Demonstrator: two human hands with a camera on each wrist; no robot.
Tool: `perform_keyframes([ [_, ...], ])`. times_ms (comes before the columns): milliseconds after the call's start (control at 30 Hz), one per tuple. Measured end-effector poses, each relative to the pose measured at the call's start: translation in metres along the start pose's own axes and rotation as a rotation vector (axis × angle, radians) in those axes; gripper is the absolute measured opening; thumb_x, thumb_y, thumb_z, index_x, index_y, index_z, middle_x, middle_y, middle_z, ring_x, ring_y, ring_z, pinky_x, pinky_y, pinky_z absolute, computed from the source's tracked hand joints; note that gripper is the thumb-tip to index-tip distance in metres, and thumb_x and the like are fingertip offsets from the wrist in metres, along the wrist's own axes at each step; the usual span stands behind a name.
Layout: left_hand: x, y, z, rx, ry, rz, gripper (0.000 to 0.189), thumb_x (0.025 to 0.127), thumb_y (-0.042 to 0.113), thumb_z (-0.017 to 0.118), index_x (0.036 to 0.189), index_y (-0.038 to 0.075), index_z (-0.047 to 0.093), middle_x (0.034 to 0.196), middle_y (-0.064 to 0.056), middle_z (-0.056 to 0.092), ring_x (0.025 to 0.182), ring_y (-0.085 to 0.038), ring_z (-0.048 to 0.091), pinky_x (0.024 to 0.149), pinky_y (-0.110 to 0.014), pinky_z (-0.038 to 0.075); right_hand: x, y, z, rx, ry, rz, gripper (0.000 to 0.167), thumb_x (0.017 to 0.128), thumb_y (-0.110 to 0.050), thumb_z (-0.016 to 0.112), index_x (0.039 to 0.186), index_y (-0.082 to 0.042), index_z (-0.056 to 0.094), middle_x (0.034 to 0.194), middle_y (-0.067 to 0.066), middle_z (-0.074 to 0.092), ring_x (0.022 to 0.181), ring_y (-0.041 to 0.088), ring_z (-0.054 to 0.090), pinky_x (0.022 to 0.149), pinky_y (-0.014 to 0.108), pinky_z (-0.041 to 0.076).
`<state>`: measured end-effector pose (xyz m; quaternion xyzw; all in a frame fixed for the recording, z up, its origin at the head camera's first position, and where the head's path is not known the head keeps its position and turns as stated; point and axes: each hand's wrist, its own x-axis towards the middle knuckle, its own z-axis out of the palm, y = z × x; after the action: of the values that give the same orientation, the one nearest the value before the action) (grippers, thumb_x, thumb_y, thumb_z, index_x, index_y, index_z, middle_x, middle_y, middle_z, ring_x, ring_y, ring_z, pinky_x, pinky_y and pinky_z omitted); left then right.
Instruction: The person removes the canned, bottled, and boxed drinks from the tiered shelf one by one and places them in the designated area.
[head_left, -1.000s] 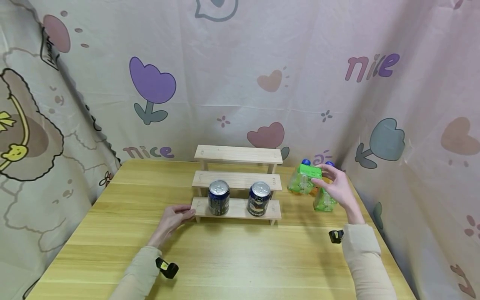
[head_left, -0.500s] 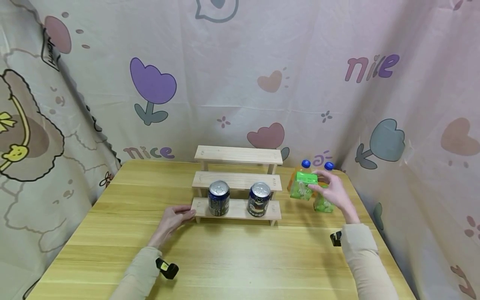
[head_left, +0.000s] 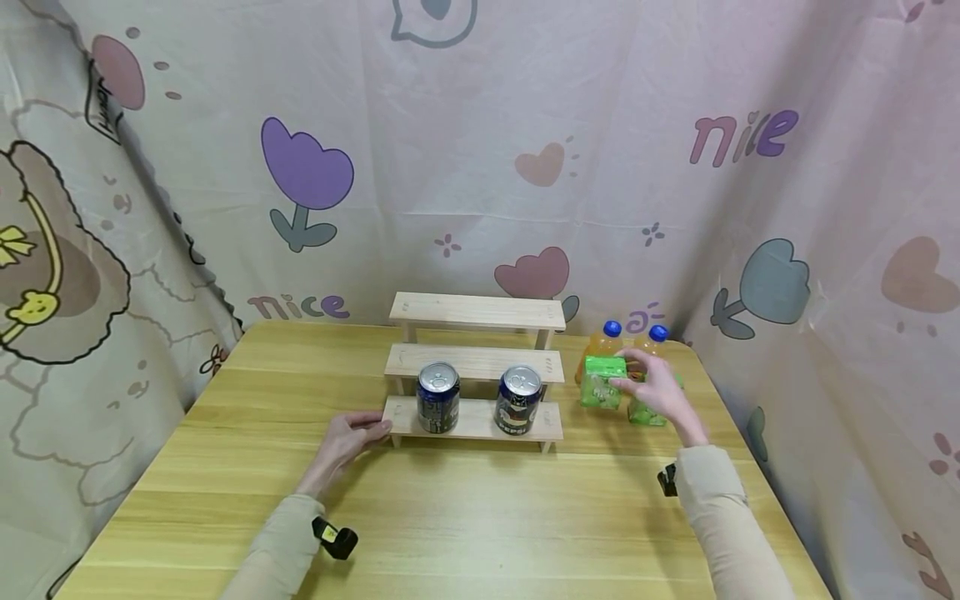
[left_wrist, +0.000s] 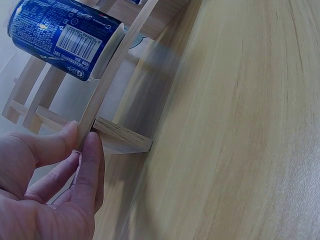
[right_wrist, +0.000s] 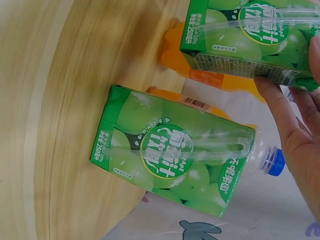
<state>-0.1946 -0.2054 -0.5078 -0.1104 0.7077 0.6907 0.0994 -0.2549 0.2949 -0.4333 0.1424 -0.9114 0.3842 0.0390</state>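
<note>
At the left end of a three-tier wooden shelf, my left hand pinches the lowest board between thumb and fingers, as the left wrist view shows. Two dark blue Pepsi cans stand apart on that board. My right hand grips a green juice carton near its top, right of the shelf. The held carton is upright, in front of an orange drink bottle. A second green carton stands beside it, partly hidden under my right hand in the head view.
Two orange drink bottles with blue caps stand behind the cartons, near the table's back right corner. The wooden table reaches a patterned curtain at the back and sides. Each wrist carries a small black camera.
My right hand has brought the green carton toward me and lower, and its tilt has straightened. The orange bottle behind it has come into view. My left hand stays on the shelf.
</note>
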Motion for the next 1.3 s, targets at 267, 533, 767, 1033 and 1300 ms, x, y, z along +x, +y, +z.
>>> perform_keyframes([
  [267, -0.001, 0.000, -0.001, -0.011, -0.003, -0.005, 0.050, 0.093, 0.000, 0.068, 0.134, -0.020, 0.048, 0.093, -0.003, 0.073, 0.080, -0.005, 0.070, 0.080, -0.019, 0.063, 0.002, 0.004, 0.004, 0.051, -0.061, 0.000, 0.037, 0.091, -0.001, 0.069, 0.126, 0.005, 0.057, 0.118, 0.028, 0.067, 0.107, 0.044, 0.068, 0.082, 0.031, 0.065],
  [533, -0.001, -0.001, -0.002, -0.040, -0.012, -0.013, 0.051, 0.094, -0.002, 0.066, 0.136, -0.021, 0.045, 0.090, -0.001, 0.074, 0.079, -0.004, 0.070, 0.080, -0.017, 0.063, 0.005, 0.006, 0.007, 0.080, -0.092, 0.008, 0.041, 0.092, -0.001, 0.068, 0.129, 0.010, 0.053, 0.121, 0.032, 0.064, 0.112, 0.047, 0.065, 0.088, 0.038, 0.064],
  [767, -0.002, -0.001, -0.001, -0.044, -0.010, -0.012, 0.050, 0.093, -0.003, 0.066, 0.136, -0.021, 0.045, 0.089, -0.001, 0.074, 0.078, -0.004, 0.070, 0.079, -0.017, 0.063, 0.005, 0.007, 0.009, 0.056, -0.095, 0.004, 0.038, 0.092, 0.000, 0.068, 0.127, 0.009, 0.055, 0.123, 0.032, 0.063, 0.119, 0.050, 0.061, 0.100, 0.054, 0.057],
  [1033, -0.003, 0.001, -0.001, -0.036, -0.008, -0.013, 0.050, 0.093, -0.001, 0.067, 0.135, -0.020, 0.047, 0.093, -0.003, 0.074, 0.081, -0.005, 0.071, 0.081, -0.018, 0.063, 0.004, 0.011, 0.011, 0.040, -0.091, 0.012, 0.037, 0.093, 0.001, 0.067, 0.126, 0.009, 0.055, 0.124, 0.032, 0.063, 0.121, 0.052, 0.059, 0.102, 0.057, 0.055],
  [1300, -0.002, 0.001, 0.000, -0.042, -0.010, -0.022, 0.051, 0.094, 0.000, 0.067, 0.136, -0.020, 0.046, 0.097, -0.006, 0.074, 0.082, -0.006, 0.071, 0.083, -0.020, 0.063, 0.002, 0.012, 0.010, 0.051, -0.099, 0.015, 0.038, 0.092, 0.003, 0.067, 0.127, 0.010, 0.055, 0.128, 0.034, 0.060, 0.123, 0.053, 0.058, 0.104, 0.058, 0.053],
])
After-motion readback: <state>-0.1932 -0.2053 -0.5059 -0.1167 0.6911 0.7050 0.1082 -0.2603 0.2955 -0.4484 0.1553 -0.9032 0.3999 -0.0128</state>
